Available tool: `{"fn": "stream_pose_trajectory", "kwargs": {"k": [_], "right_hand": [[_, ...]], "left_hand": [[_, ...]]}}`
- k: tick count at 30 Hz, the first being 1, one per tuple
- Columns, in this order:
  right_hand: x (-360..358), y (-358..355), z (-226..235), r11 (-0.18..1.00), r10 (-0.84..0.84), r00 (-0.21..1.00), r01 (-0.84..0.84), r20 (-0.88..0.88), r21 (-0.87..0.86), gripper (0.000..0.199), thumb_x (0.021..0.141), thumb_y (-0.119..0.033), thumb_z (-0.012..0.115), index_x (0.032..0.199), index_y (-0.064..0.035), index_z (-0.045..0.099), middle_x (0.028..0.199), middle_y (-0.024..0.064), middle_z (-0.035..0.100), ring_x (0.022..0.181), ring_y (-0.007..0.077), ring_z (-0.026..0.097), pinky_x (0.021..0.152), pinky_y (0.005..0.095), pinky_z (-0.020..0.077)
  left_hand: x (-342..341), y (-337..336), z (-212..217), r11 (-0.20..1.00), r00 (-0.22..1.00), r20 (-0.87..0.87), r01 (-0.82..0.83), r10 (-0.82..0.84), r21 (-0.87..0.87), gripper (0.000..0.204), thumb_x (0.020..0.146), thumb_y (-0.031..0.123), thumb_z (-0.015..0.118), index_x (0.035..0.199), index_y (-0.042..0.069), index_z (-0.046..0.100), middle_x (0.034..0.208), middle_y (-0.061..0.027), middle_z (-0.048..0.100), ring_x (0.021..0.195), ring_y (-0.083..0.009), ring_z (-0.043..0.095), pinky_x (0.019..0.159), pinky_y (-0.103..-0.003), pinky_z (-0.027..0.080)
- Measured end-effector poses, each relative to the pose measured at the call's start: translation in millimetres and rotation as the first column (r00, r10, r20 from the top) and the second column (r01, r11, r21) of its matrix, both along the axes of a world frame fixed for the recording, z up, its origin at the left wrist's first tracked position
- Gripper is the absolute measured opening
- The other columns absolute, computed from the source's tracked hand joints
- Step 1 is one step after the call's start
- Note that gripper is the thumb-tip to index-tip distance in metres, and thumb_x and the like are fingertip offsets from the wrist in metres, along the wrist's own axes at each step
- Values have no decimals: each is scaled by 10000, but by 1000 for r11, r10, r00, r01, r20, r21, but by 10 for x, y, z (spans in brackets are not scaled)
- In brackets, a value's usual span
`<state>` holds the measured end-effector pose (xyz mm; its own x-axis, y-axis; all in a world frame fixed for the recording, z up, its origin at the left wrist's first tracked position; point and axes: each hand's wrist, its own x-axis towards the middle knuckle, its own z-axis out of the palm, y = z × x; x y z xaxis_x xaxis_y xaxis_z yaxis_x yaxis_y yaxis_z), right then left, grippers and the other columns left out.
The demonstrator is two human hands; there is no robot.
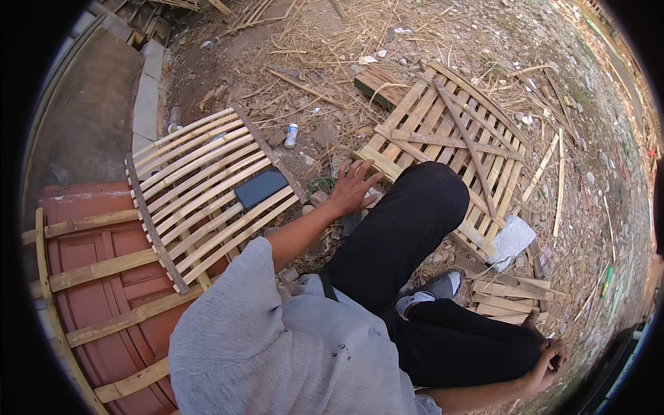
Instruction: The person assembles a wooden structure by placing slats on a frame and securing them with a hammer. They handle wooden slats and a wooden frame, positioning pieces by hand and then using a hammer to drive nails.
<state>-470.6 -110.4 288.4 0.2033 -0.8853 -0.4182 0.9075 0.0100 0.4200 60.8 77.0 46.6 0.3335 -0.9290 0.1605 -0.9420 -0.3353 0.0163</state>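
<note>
Head view: a pretty messy patch of ground is looked down on, with straw strewn across the far part.
Braced panel: laid on the ground just past the raised knee, made of pale wooden slats crossed by a few strips.
Left hand: positioned right by the panel's near-left edge, fingers open and spread, nothing gripped; whether the wood is touched can't really be told.
Right hand: placed down at lower right beside the bent leg, fingers curled in; whether anything is gripped can't be told.
Curved panel: seen over on the left, partly overlapping a red-brown door, with a dark flat case set on its slats.
Grey block: spotted by the braced panel's lower right corner, with wood offcuts piled nearby.
</note>
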Motion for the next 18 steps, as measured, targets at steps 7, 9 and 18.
{"fn": "stream_pose_trajectory", "kwargs": {"k": [7, 9, 18], "right_hand": [[369, -180, 325, 978, 207, 978, -208, 37, -1, 253, 810, 117, 417, 928, -74, 301, 743, 46, 418, 627, 131, 406, 560, 282, 357], [377, -181, 323, 974, 225, 972, -226, 70, 15, 260, 812, 122, 422, 927, -75, 298, 745, 47, 422, 629, 130, 410, 557, 279, 356], [268, -292, 203, 983, 185, 982, -185, -30, 14, 214, 849, 71, 422, 954, -73, 303, 784, 55, 436, 641, 136, 397, 571, 281, 358]], "left_hand": [[438, 1893, 408, 689, 743, -24, -608, 669, 395, 875, 681, 552, 744, 1399, 205, 383, 1421, -146, 376, 1334, -343, 310, 1060, -588, 230], [547, 2249, 464, 608, 687, -3, -640, 726, 470, 915, 675, 574, 740, 1414, 193, 359, 1418, -150, 379, 1332, -347, 317, 1057, -585, 245], [798, 2834, 253, 656, 704, -85, -602, 705, 456, 1020, 673, 576, 740, 1457, 142, 254, 1359, -154, 447, 1268, -333, 412, 1044, -522, 322]]}}
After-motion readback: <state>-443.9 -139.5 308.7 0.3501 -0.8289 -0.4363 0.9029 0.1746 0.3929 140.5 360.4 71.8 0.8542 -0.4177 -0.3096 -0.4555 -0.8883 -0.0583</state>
